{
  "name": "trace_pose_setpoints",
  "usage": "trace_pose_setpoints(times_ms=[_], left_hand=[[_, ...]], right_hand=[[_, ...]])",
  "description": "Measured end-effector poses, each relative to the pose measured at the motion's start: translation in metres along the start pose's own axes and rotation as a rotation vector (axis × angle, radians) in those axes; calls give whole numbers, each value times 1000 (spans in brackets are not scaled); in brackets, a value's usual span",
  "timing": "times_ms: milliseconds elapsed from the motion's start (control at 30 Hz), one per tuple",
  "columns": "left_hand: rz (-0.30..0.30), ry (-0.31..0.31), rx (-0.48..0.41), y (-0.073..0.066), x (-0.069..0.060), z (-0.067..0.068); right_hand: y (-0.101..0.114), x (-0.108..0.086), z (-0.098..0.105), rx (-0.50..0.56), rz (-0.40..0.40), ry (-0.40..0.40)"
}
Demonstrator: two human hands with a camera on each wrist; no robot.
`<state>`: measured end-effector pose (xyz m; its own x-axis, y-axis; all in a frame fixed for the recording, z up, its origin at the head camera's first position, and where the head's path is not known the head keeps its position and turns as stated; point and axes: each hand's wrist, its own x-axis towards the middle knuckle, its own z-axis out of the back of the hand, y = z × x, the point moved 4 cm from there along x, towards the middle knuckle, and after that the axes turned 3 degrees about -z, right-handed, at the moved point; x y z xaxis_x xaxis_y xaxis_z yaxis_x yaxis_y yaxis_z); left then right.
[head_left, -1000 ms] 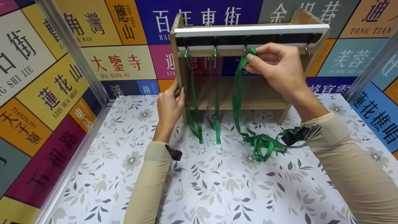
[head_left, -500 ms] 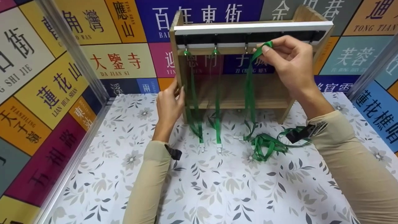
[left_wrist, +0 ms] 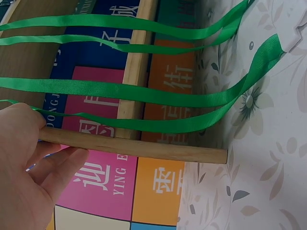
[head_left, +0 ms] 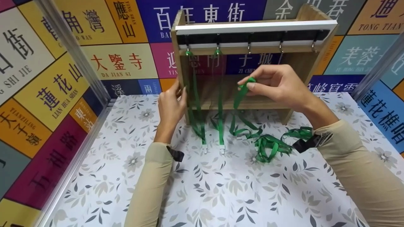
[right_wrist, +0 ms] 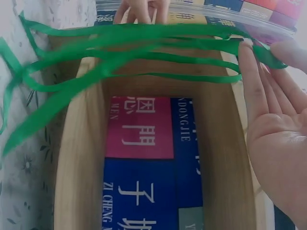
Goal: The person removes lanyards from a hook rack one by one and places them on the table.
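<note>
In the head view my left hand (head_left: 170, 108) grips the left side panel of a wooden hook rack (head_left: 246, 105). The left wrist view shows the thumb and fingers on either side of that panel's edge (left_wrist: 144, 146). My right hand (head_left: 279, 85) pinches a green lanyard (head_left: 241, 96) between thumb and fingers, in front of the rack and below its hooks. The lanyard's lower part trails onto the table. Two green lanyards hang from the left hooks, one at the far left (head_left: 204, 135) and one beside it (head_left: 221, 126), their white clips at table level.
Bare metal hooks, such as the middle one (head_left: 249, 49), line the right part of the rail. A heap of green lanyards (head_left: 271, 148) lies on the flower-patterned table cover (head_left: 221, 189). Panels with printed characters (head_left: 123, 63) stand behind and at both sides.
My right hand first moved right, away from the middle hook, then down and left with the lanyard, whose lower part now slackens onto the table. My left hand stays on the rack.
</note>
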<state>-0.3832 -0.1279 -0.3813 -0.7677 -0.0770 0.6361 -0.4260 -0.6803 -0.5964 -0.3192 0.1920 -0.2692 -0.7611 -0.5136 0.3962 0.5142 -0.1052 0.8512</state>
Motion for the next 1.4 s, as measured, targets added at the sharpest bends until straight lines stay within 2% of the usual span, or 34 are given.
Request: trace_pose_setpoints(times_ms=[100, 200, 367, 433, 500, 567, 633, 733, 900, 967, 1000, 1167, 1400], left_hand=[[2, -3, -2, 0, 0, 0], [-4, -3, 15, 0, 0, 0], [-8, -2, 25, 0, 0, -1], [-9, -6, 22, 0, 0, 0], [-14, -13, 24, 0, 0, 0], [-17, -18, 24, -1, 1, 1], [-14, -17, 12, 0, 1, 0], [-8, -1, -5, 0, 0, -1], [-8, 1, -14, 1, 1, -1], [-12, -9, -13, 1, 1, 0], [-11, -13, -13, 1, 1, 1], [-14, -12, -4, 1, 0, 1], [-26, -11, 15, -1, 0, 0]], right_hand=[[-5, -3, 4, -44, -35, 7], [-10, -3, 13, -136, -102, -50], [-7, -4, 27, -503, -263, -200], [-2, -5, 31, -671, -342, -227], [5, -3, 33, -776, -428, -230], [13, 0, 36, -810, -501, -230], [22, 5, 38, -792, -518, -264], [40, 11, 44, -696, -456, -388], [69, 17, 58, -446, -260, -615], [78, 20, 62, -404, -197, -668], [82, 21, 63, -423, -175, -688], [87, 28, 64, -491, -97, -724], [77, 31, 56, -427, -41, -634]])
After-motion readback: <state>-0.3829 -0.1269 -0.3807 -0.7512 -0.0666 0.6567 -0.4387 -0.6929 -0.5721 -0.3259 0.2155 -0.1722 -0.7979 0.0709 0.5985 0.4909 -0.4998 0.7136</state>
